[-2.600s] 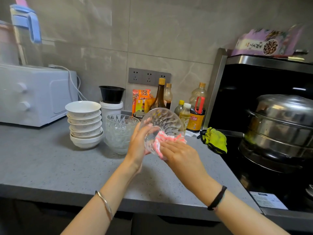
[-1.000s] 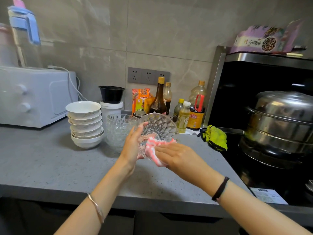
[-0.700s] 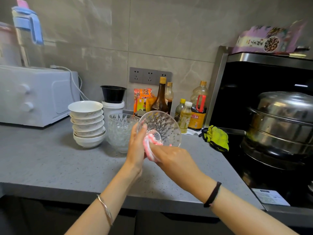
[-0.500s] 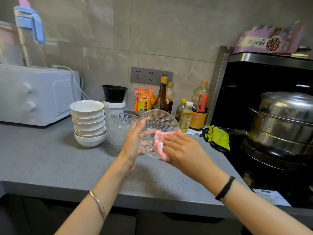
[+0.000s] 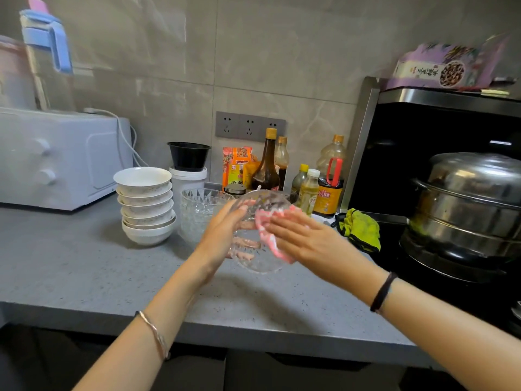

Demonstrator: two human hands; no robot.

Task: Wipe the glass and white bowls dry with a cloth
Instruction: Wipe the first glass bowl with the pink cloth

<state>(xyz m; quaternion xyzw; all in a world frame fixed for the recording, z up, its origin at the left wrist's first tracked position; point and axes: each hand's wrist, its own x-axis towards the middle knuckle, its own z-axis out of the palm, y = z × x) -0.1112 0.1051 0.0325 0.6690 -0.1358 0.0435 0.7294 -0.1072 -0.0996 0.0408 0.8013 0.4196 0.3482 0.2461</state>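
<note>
My left hand (image 5: 222, 235) grips a cut-glass bowl (image 5: 253, 261) tilted above the counter, thumb near the rim and fingers showing through the glass. My right hand (image 5: 307, 238) holds a pink and white cloth (image 5: 266, 221) against the bowl's right side, fingers lying over it and thumb hidden. More glass bowls (image 5: 197, 213) stand stacked just behind my left hand. Left of them is a stack of several white bowls (image 5: 145, 204).
The grey counter (image 5: 84, 263) carries a white oven (image 5: 56, 156) at the far left. Sauce bottles (image 5: 266, 165), packets and a white tub topped by a black bowl line the wall. On the right, a green cloth (image 5: 359, 231) lies beside the black stove and its steel steamer pot (image 5: 468, 207).
My right hand has slid the cloth around the bowl's rim and side while my left hand turned and tilted the bowl. The stacked bowls have not moved.
</note>
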